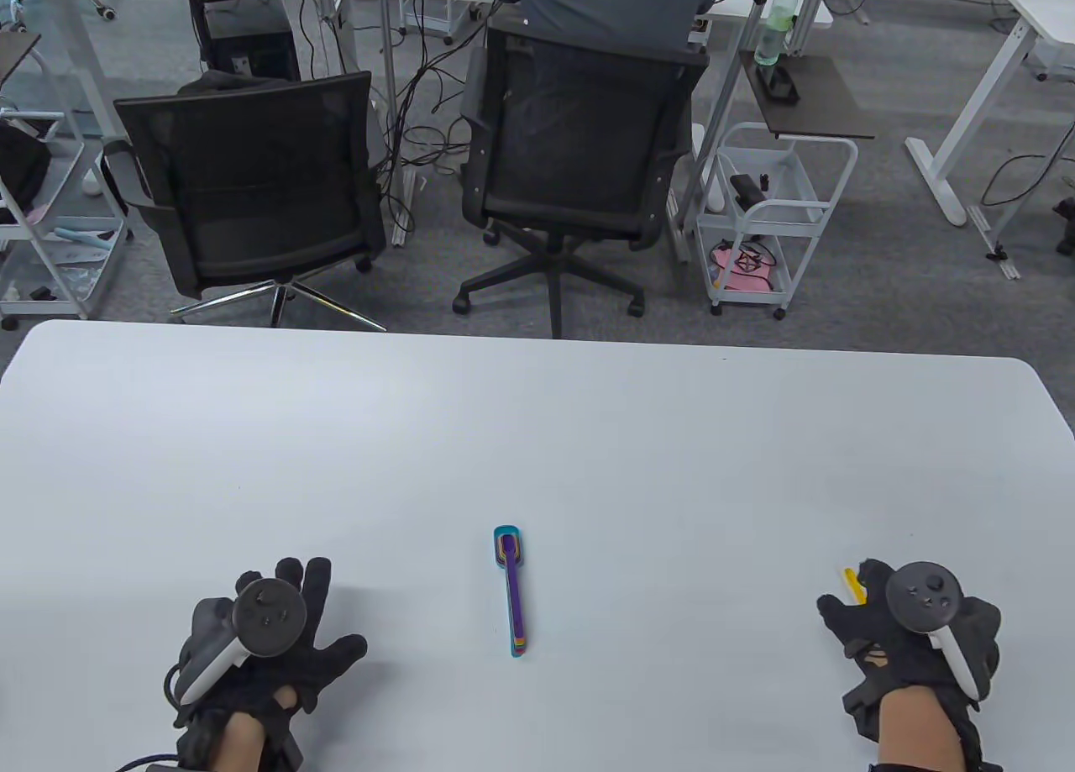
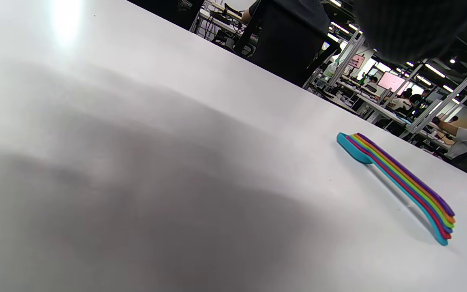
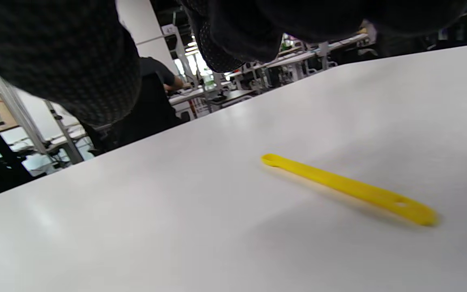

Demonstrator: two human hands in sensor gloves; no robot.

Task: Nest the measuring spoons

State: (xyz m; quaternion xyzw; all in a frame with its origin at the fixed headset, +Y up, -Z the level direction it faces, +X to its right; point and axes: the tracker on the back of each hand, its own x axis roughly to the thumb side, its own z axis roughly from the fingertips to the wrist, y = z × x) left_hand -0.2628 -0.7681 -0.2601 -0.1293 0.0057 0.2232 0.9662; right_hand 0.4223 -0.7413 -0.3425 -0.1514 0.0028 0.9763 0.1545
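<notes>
A nested stack of coloured measuring spoons point(image 1: 511, 588), teal at the bottom and purple on top, lies on the white table point(image 1: 537, 436) at front centre; it also shows in the left wrist view point(image 2: 399, 182). A small yellow spoon point(image 3: 347, 188) lies flat on the table under my right hand point(image 1: 873, 612); only its tip point(image 1: 852, 583) shows in the table view. My right hand hovers over it, fingers spread, not gripping it. My left hand point(image 1: 294, 612) rests open on the table, left of the stack and apart from it.
Beyond the table's far edge stand two black office chairs point(image 1: 252, 184) point(image 1: 579, 159), one with a seated person, and a white cart point(image 1: 773, 217). The table's near edge is under my wrists.
</notes>
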